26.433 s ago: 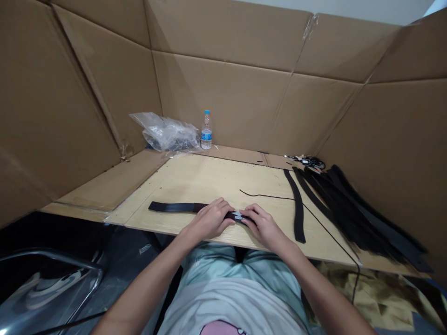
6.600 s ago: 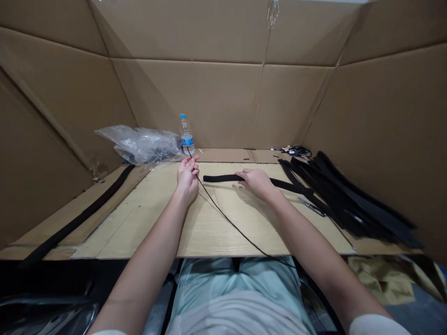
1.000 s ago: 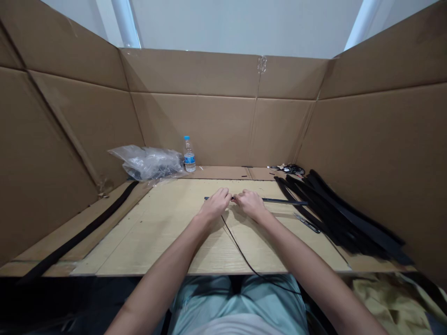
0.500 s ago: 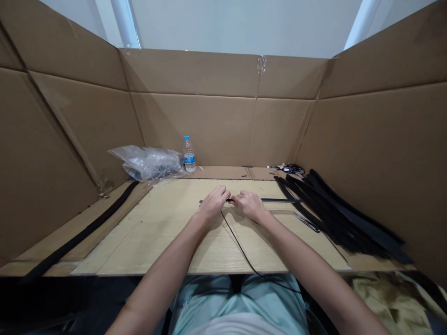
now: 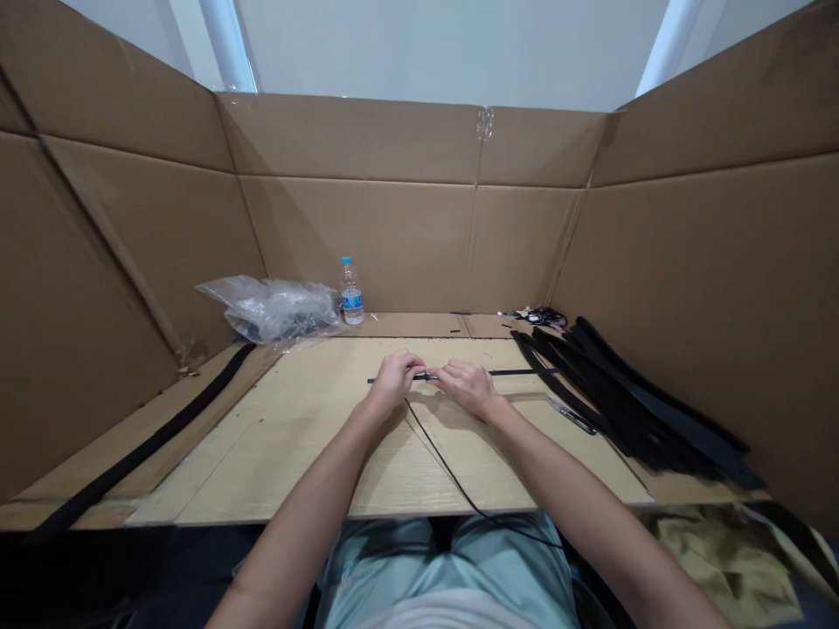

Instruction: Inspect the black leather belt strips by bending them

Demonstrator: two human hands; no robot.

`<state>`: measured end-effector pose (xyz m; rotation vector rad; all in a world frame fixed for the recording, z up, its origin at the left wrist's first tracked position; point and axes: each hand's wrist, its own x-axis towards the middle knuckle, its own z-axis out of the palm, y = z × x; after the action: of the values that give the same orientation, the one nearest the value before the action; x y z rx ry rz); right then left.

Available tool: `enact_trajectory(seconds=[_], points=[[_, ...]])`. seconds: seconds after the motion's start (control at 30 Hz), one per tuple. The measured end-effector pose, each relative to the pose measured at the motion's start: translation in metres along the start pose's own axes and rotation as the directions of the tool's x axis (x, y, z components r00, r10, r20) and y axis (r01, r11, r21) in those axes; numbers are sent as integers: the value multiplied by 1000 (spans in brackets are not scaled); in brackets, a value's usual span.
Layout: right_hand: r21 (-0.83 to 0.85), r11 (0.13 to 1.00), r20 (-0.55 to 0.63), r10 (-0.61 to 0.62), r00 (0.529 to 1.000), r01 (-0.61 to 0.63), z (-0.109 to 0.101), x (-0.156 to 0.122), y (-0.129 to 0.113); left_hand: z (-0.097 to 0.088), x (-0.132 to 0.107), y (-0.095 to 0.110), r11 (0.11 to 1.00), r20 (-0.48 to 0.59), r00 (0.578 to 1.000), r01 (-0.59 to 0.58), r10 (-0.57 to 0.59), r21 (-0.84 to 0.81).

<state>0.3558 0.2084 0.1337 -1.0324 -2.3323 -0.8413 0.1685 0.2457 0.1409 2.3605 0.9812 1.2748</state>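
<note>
Black strap pile [image 5: 622,406] near right hand [image 5: 467,389]

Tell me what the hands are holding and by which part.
The left hand and right hand pinch a thin black strap near its middle, either side of a small shiny piece.

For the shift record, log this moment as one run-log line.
left hand: pinching black strap | right hand: pinching same strap | below hands: black cord
</note>
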Motion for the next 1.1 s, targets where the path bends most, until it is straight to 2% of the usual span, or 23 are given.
enact_trajectory(seconds=[0.13, 0.2, 0.27, 0.33, 0.43, 0.53, 0.6, 0.67, 0.77, 0.83, 0.9, 1.0, 1.1], points=[[-36, 997, 6, -62, 998, 63, 1, -3, 2, 0, 0, 5, 976, 13, 986, 164, -164, -144], [-34, 996, 27, -86, 996, 87, 1, -3, 3, 0, 0, 2, 940, 46, 966, 259, -255, -220], [-21, 996, 9, -83, 996, 83, 2, -3, 5, -4, 0, -4, 913, 86, 951, 311, -298, -264], [4, 998, -34, -67, 997, 67, 0, -3, 6, -13, 1, -13, 905, 99, 949, 316, -301, -283], [39, 999, -77, -12, 997, 16, -8, -3, 9, -36, 2, -27, 877, 56, 935, 349, -351, -329], [53, 996, -108, 70, 992, -65, -19, -2, 9, -58, 1, -38, 803, -7, 881, 428, -472, -414], [55, 996, -174, 79, 982, -70, -26, 0, 7, -63, -1, -42, 753, 4, 852, 464, -523, -466], [45, 999, -288, 27, 957, -15, -29, 3, 3, -55, -4, -41, 735, 60, 858, 472, -511, -486], [25, 997, -435, -54, 899, 72, -30, 7, -2, -28, -10, -28, 739, 203, 886, 460, -416, -492], [47, 995, -473, -53, 879, 85, -29, 8, -4, -8, -12, -13, 729, 288, 893, 448, -345, -518], [88, 993, -494, -30, 869, 85, -29, 8, -4, 5, -12, 5, 716, 310, 915, 397, -258, -575], [128, 989, -525, -1, 851, 80, -30, 8, -4, 10, -8, 24, 626, 230, 960, 277, -158, -729], [139, 986, -529, -3, 849, 90, -33, 9, -6, 7, -4, 30, 569, 145, 965, 247, -219, -785]])
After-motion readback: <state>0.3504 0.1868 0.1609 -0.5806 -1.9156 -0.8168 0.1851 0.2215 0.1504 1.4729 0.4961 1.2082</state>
